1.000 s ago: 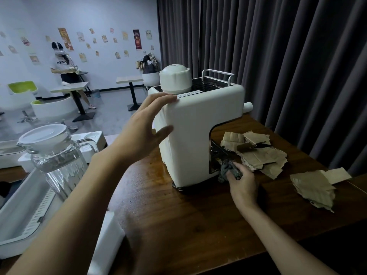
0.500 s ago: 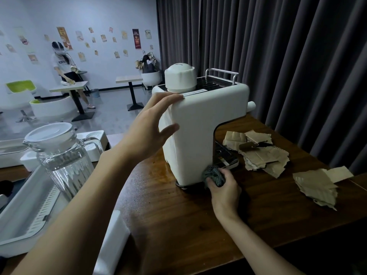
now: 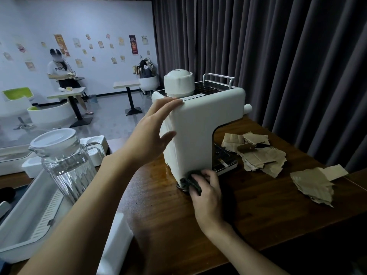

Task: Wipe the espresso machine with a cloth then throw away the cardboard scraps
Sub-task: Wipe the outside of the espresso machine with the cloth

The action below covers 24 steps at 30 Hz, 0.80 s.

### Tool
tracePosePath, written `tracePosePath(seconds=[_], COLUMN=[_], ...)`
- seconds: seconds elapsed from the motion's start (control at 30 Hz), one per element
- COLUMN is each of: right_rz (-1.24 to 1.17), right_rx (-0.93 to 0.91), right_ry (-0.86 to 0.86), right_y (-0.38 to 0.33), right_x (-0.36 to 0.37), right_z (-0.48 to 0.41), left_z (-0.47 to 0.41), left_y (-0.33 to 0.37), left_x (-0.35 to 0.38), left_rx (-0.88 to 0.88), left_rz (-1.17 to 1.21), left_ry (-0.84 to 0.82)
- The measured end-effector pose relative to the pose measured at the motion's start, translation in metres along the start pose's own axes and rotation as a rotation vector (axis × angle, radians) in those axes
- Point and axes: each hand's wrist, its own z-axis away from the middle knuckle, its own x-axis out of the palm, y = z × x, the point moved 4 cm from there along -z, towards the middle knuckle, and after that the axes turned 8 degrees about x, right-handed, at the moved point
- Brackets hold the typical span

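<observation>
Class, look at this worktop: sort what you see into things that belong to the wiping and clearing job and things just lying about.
Belongs to the job:
espresso machine
dark cloth in the right hand
left hand steadying the machine
cardboard scraps, further pile

Just lying about:
glass jug
white tray

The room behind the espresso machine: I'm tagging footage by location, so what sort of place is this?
Probably a café or a mock-up of one. An espresso machine stands on a wooden counter, small pedestal tables stand on the open floor beyond, and food and drink posters dot the far wall.
</observation>
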Motion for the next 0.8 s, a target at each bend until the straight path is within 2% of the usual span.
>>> tracePosePath(seconds=[0.2, 0.33, 0.47, 0.6, 0.8], right_rz=[-0.114, -0.123, -0.088, -0.09, -0.147], right_rx=[0.145, 0.124, -0.018, -0.06, 0.054], right_ry=[0.113, 0.127, 0.077, 0.067, 0.171], right_y=[0.015, 0.009, -0.014, -0.02, -0.01], right_x=[-0.019, -0.015, -0.002, -0.006, -0.032], right_z=[-0.029, -0.026, -0.013, -0.017, -0.047], left_z=[0.0, -0.001, -0.001, -0.001, -0.001], left_y=[0.001, 0.002, 0.002, 0.002, 0.0], left_x=[-0.002, -0.003, -0.003, -0.003, -0.003], left_rx=[-0.013, -0.032, -0.043, -0.042, -0.053], left_rz=[-0.006, 0.013, 0.031, 0.03, 0.022], left_ry=[-0.023, -0.017, -0.009, -0.013, -0.02])
